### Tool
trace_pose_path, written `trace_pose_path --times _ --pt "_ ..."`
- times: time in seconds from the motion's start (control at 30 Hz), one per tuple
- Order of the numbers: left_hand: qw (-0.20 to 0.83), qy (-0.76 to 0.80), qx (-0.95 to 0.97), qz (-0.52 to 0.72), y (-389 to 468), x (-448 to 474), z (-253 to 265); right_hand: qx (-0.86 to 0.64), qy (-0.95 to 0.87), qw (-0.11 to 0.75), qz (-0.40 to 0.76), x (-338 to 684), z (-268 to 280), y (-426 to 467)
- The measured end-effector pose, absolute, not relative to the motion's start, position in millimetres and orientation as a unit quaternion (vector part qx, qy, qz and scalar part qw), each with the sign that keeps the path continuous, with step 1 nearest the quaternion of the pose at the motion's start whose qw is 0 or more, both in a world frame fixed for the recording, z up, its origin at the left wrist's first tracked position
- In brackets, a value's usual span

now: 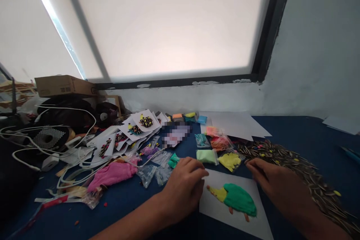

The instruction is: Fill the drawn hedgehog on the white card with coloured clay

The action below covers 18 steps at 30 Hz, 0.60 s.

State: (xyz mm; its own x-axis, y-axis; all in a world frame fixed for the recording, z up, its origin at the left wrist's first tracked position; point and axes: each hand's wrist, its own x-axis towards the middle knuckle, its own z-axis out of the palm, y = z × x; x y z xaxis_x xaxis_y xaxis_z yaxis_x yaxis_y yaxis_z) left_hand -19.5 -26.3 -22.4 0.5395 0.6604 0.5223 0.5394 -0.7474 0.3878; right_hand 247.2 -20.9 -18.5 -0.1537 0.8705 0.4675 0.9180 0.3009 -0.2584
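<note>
A white sheet of paper lies before me, bearing a clay hedgehog with a green body, a yellow pointed snout and small brown feet. My left hand is at the sheet's upper left edge, fingers curled in; what they may hold is hidden. At the upper right corner, my right hand is beside a heap of striped sunflower seeds. Its fingers are pressed together, and their tips hide whatever may be between them. Bags of light green clay and yellow clay lie just beyond the sheet.
Finished seed-covered hedgehog cards are piled at the back left. Pink clay, plastic bags and white cables spread across the left side. Blank paper lies by the wall. A cardboard box stands far left.
</note>
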Motion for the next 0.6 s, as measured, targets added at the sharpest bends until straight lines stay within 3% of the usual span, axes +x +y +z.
trace_pose_path --times 0.27,0.6 --pt "0.127 0.468 0.840 0.241 48 6 -6 -0.598 -0.749 0.280 -0.053 246 -19 -20" --pt "0.183 0.456 0.850 0.188 84 39 0 -0.599 -0.760 0.251 -0.023 246 -16 -23"
